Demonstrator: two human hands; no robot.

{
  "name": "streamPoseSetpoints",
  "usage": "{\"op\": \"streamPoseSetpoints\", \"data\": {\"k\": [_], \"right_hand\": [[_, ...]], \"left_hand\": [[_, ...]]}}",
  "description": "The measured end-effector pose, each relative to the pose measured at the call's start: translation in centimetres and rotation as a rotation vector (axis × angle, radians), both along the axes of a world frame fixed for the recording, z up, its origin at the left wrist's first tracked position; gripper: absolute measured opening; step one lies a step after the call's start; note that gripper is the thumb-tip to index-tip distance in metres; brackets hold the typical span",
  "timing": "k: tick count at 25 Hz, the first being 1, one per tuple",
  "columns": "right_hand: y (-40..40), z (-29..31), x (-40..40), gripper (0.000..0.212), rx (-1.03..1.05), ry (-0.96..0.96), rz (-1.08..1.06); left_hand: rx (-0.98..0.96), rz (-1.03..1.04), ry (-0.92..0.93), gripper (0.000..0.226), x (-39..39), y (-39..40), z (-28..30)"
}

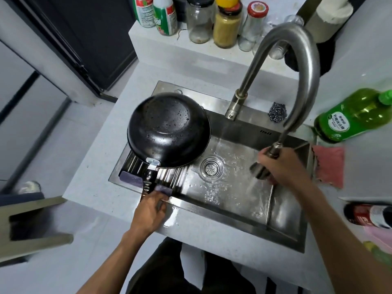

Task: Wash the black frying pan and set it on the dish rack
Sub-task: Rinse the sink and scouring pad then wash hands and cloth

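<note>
The black frying pan [168, 129] lay upside down on the dish rack [148, 168], which spanned the left end of the sink [233, 200]. Its wet underside faced up, beaded with drops. The left hand [151, 211] had its grip curled round the pan's handle [147, 183] at the near edge of the rack. The right hand [282, 164] was clenched on the pull-out head of the tap [297, 81], and water ran from it into the basin beside the drain [212, 168].

The pan looked stiff and fairly heavy, with most of its weight in the bowl, far from the handle. Wet metal would probably be slippery, so the handle seemed the safest place to hold it. A steel scourer [277, 112] sat on the sink's back ledge, and a green bottle [352, 115] lay on the worktop [95, 177].
</note>
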State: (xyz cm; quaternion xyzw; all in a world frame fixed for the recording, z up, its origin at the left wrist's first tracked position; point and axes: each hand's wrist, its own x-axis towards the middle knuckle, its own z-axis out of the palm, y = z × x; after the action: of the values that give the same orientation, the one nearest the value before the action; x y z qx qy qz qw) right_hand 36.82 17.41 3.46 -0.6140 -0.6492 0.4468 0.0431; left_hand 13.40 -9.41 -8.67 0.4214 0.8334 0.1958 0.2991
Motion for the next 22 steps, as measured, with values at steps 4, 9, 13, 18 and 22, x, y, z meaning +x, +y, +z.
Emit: {"op": "streamPoseSetpoints", "data": {"k": [4,9,13,18,22], "right_hand": [[-1.0,-0.6,-3.0,0.008,-0.075,0.095,0.128],[1.6,-1.4,0.0,0.001,0.165,-0.035,0.0],[-2.4,-3.9,-1.4,0.01,-0.029,0.396,-0.064],[-1.4,-2.0,-2.2,0.01,0.177,0.381,-0.159],[-0.4,0.5,-3.5,0.037,0.251,0.478,-0.077]], "left_hand": [[-0.045,0.007,-0.063,0.024,0.2,-0.2,-0.6],[-0.04,-0.028,-0.086,0.024,0.5,0.6,0.1],[-0.049,-0.076,-0.234,0.028,1.0,2.7,1.1],[0.048,-0.058,-0.328,0.041,1.8,6.0,2.8],[0.143,-0.067,-0.275,0.042,0.8,12.5,5.0]]}}
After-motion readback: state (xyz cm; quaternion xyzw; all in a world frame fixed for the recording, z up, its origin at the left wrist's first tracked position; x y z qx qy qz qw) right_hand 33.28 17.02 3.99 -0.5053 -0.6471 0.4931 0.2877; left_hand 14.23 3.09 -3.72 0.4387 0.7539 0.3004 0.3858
